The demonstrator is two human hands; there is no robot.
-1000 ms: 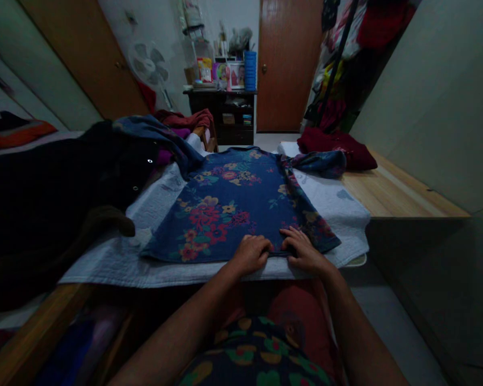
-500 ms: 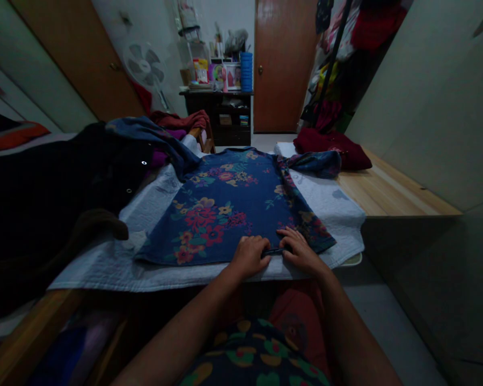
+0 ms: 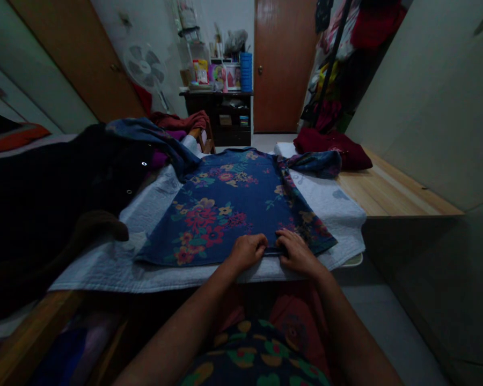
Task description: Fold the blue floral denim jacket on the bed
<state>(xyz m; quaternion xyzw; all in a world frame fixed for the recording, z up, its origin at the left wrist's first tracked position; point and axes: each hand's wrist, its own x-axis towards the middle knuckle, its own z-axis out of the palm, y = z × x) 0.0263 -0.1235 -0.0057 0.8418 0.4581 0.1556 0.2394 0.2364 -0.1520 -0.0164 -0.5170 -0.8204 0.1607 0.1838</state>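
Shirt (image 3: 249, 195) flat on white cover (image 3: 326, 190), left hand (image 3: 244, 253) and right hand (image 3: 300, 253) pinching its near hem (image 3: 272, 252); match both pinches, tension lightly and evenly, smooth edge without dragging the body.

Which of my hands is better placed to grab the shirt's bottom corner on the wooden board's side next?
The right hand, probably. It is at the hem of the floral shirt, nearer that corner, on the same side as the wooden board; the left hand would have to reach past it.
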